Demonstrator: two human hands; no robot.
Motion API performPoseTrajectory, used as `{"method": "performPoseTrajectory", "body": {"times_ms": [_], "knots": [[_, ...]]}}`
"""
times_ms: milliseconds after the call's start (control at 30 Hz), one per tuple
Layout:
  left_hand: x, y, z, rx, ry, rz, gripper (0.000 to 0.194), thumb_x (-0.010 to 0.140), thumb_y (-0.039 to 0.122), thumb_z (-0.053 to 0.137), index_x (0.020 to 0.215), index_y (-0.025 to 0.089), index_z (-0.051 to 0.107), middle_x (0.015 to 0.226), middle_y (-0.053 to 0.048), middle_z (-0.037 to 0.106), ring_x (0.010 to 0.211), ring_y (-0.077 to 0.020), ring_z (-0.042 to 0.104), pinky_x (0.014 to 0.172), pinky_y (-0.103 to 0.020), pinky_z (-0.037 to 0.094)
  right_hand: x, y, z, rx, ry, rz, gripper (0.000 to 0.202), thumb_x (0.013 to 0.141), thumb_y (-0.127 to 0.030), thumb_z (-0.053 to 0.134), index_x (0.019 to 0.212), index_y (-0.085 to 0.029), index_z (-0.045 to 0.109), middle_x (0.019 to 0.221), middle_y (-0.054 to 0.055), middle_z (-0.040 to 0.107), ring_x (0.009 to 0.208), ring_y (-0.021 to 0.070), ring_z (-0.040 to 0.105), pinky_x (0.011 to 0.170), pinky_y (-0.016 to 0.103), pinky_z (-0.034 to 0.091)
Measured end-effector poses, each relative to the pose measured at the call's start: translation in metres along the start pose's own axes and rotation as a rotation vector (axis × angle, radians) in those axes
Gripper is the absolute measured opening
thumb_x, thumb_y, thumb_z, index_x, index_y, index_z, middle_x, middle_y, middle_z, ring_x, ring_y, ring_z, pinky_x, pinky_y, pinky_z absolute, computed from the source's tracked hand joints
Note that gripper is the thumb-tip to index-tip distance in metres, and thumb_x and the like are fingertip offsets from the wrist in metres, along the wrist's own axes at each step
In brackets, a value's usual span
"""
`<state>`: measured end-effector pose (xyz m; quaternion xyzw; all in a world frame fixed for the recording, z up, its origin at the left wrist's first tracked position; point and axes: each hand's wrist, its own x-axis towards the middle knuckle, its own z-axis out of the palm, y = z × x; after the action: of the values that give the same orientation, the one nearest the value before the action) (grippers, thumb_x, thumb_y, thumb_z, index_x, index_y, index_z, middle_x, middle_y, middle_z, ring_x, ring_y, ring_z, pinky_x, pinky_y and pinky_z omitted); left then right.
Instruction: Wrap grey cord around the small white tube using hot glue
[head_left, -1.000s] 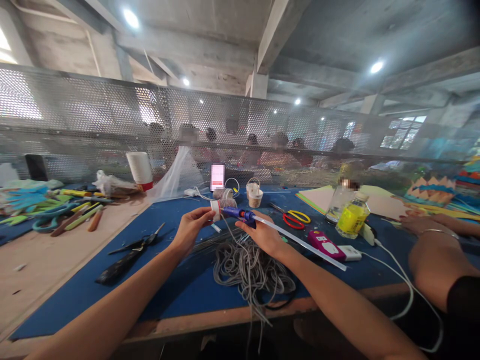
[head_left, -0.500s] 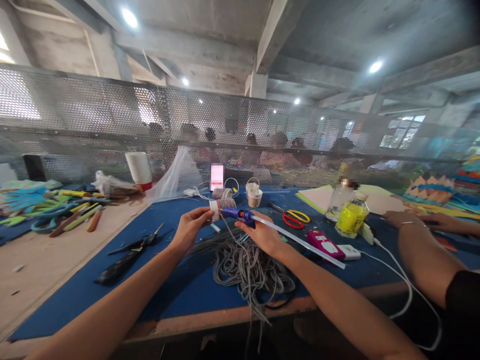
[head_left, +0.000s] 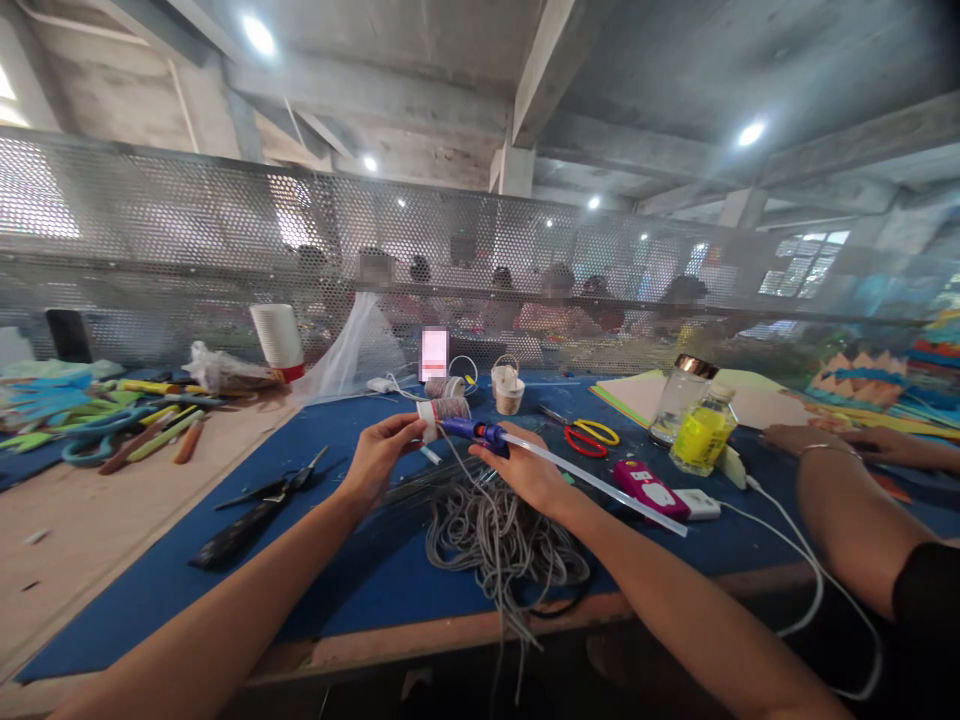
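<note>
My left hand pinches the white rim of a paper cup that lies on its side in the air, its far part wound with grey cord. In my right hand is a blue hot glue gun, its nozzle at the cup's side. A long clear glue stick sticks out from the back of the gun over my right wrist. From the cup a grey strand runs down to a loose heap of grey cord below my hands, with ends hanging over the table edge.
Black scissors lie left, red-and-yellow scissors right. A small corded basket, a lit phone and stacked paper cups stand behind. Rightward are a purple power bank, a yellow bottle and a co-worker's arms.
The cup and the glue gun have shifted very slightly to the left. Both my hands keep their hold.
</note>
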<state>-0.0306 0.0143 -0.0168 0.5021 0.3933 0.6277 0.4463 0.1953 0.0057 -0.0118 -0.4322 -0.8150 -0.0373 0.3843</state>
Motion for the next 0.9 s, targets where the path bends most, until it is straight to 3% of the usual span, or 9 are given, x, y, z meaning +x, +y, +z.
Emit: {"method": "performPoseTrajectory", "body": {"times_ms": [900], "knots": [[0.0, 0.0009, -0.0004, -0.011, -0.004, -0.018, 0.03, 0.065, 0.039, 0.078, 0.087, 0.018, 0.075, 0.086, -0.006, 0.073, 0.081, -0.019, 0.065, 0.076, -0.03, 0.049, 0.0003, -0.0012, -0.0023, -0.016, -0.011, -0.002, 0.033, 0.086, -0.053, 0.055, 0.091, -0.02, 0.062, 0.084, 0.003, 0.067, 0.079, 0.0172, 0.062, 0.071, 0.025, 0.044]]}}
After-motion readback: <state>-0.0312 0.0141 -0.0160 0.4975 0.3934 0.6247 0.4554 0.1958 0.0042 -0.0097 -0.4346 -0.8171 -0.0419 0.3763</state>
